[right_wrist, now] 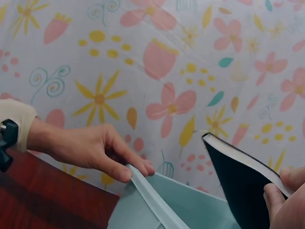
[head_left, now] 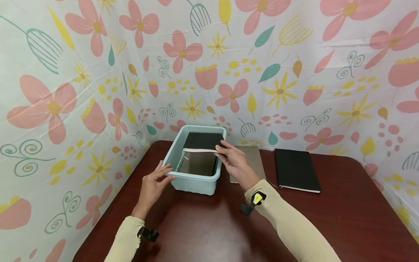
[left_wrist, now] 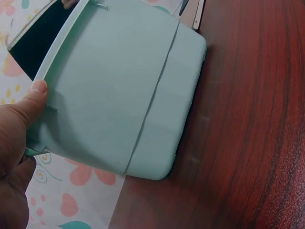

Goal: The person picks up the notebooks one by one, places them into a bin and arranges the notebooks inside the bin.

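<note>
A light blue plastic bin [head_left: 193, 177] stands on the table, and my left hand [head_left: 154, 183] grips its near left corner, thumb on the outer wall in the left wrist view. My right hand [head_left: 234, 158] pinches a black notebook [head_left: 204, 140] by its edge, fingers on one cover and thumb on the other. This notebook is tilted over the bin, its white page edges facing me. Below it, a grey-brown notebook [head_left: 198, 163] lies inside the bin. In the right wrist view the held notebook [right_wrist: 243, 186] rises above the bin's rim [right_wrist: 155, 198].
Right of the bin lies a taupe notebook [head_left: 253, 162], partly hidden by my right hand. Farther right is another black notebook [head_left: 296, 169] with a ribbon at its corner. A flowered curtain [head_left: 281, 72] hangs behind and left of the dark red-brown table [head_left: 203, 225].
</note>
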`<action>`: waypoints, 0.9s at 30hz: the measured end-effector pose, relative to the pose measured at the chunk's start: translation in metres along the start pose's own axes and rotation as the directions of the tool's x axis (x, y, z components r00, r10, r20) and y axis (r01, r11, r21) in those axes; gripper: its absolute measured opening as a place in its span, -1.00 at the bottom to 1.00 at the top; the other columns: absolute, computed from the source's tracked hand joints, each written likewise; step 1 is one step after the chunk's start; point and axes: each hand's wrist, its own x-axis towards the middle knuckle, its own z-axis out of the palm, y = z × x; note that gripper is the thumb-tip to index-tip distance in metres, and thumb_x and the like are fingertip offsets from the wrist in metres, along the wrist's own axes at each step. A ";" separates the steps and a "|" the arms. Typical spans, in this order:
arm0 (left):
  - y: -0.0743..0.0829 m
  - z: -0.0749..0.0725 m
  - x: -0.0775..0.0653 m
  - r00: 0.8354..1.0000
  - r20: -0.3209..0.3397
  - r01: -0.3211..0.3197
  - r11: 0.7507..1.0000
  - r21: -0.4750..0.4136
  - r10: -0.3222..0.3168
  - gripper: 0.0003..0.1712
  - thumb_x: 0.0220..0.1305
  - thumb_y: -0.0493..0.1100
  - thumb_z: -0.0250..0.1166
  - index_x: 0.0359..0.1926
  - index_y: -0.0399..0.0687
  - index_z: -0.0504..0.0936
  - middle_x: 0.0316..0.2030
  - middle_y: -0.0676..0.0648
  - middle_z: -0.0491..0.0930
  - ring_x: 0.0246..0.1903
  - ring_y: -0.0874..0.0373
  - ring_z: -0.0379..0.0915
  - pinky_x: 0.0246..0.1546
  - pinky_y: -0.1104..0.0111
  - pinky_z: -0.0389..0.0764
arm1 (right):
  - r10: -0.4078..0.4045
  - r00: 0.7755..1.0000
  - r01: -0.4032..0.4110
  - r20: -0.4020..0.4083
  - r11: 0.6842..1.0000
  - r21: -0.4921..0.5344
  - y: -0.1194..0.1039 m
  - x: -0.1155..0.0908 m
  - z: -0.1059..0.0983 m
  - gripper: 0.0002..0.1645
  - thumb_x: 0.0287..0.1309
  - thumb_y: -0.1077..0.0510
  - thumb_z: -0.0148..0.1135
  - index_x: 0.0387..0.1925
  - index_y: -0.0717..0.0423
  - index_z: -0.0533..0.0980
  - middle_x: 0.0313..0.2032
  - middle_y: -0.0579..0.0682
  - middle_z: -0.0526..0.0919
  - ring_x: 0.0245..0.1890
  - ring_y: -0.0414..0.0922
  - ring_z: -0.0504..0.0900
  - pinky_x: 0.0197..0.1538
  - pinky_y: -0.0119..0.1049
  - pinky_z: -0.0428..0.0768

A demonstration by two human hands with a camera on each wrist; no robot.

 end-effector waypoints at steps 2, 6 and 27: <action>0.000 0.000 0.001 1.000 -0.001 0.003 1.000 0.000 -0.003 -0.57 0.17 -0.08 0.52 0.09 0.04 0.78 0.17 -0.01 0.67 0.44 0.02 0.30 0.31 0.09 0.43 | 0.002 1.000 -0.003 -0.009 1.000 -0.011 0.000 0.005 0.002 -0.31 0.44 0.45 0.05 0.53 0.13 0.25 0.51 0.16 0.24 0.43 -0.01 0.38 0.30 -0.34 0.52; 0.001 -0.001 0.002 1.000 -0.005 0.005 1.000 0.003 -0.005 -0.57 0.17 -0.09 0.52 0.09 0.03 0.78 0.16 -0.02 0.68 0.44 0.00 0.30 0.31 0.07 0.43 | 0.003 1.000 -0.004 -0.031 1.000 -0.031 0.001 0.013 0.006 -0.32 0.43 0.45 0.08 0.51 0.14 0.28 0.49 0.17 0.28 0.40 -0.01 0.41 0.27 -0.33 0.55; 0.000 0.000 0.001 1.000 0.002 0.001 1.000 -0.005 -0.001 -0.58 0.18 -0.08 0.52 0.08 0.04 0.78 0.16 -0.01 0.68 0.44 0.07 0.29 0.31 0.07 0.42 | -0.007 0.990 -0.007 -0.138 0.995 -0.100 0.011 0.045 0.028 -0.35 0.29 0.52 0.22 0.39 0.31 0.40 0.37 0.23 0.46 0.32 0.06 0.54 0.23 -0.21 0.61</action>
